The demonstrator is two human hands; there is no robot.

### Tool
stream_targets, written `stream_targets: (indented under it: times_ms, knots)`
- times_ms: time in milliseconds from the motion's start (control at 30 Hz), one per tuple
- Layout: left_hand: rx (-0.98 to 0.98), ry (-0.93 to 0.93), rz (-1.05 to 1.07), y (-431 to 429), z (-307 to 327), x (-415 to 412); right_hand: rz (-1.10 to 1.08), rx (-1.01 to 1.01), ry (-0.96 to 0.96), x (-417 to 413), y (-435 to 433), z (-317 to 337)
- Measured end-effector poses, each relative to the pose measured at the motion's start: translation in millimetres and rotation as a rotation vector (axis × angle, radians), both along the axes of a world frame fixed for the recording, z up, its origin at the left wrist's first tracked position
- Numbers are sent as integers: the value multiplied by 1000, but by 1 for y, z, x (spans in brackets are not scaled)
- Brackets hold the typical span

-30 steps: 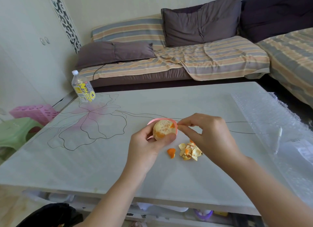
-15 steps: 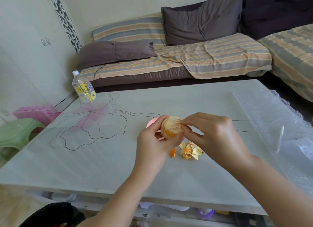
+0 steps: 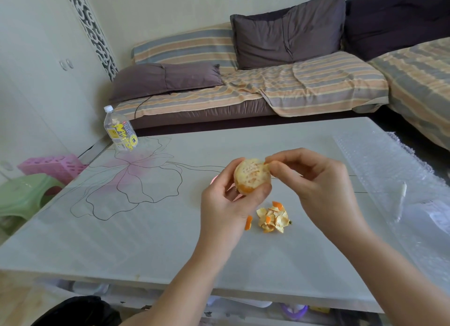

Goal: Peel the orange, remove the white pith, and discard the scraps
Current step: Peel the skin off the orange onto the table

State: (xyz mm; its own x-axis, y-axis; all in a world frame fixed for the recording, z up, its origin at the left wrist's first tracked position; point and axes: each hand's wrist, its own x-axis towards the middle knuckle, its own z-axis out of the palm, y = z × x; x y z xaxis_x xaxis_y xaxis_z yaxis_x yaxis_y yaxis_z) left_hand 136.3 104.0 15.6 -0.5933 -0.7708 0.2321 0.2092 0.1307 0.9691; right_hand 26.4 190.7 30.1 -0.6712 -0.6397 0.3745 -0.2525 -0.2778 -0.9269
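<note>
My left hand has its fingers curled round the mostly peeled orange, held above the table. A pith flap sticks off its upper right edge. My right hand pinches that, so I'd guess the pull goes rightward. The scrap pile sits just below.

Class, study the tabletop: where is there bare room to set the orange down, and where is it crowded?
Bare: the near left of the table, between the flower drawing and the front edge; also the far strip between the bottle and the bubble wrap, which covers the right side. Crowded: around the peel pile beneath the held orange.
</note>
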Motion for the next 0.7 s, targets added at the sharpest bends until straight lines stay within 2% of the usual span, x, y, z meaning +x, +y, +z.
stream_targets:
  times_ms: [67, 167, 267, 367, 600, 700]
  knots:
    - [16, 25, 5, 1, 1, 0, 90, -4, -22, -1, 1, -1]
    - [5, 37, 21, 3, -1, 0, 120, 9, 45, 0, 0, -2]
    - [21, 45, 56, 5, -3, 0, -8, 68, 311, 3, -1, -6]
    - [32, 56, 74, 5, -5, -2, -91, 43, 528, 7, -5, -9]
    - [34, 79, 86, 3, -8, -5, -332, 21, 846, 11, -14, -12]
    - [-10, 26, 73, 3, -10, -7, -384, 51, 850, 9, -19, -11]
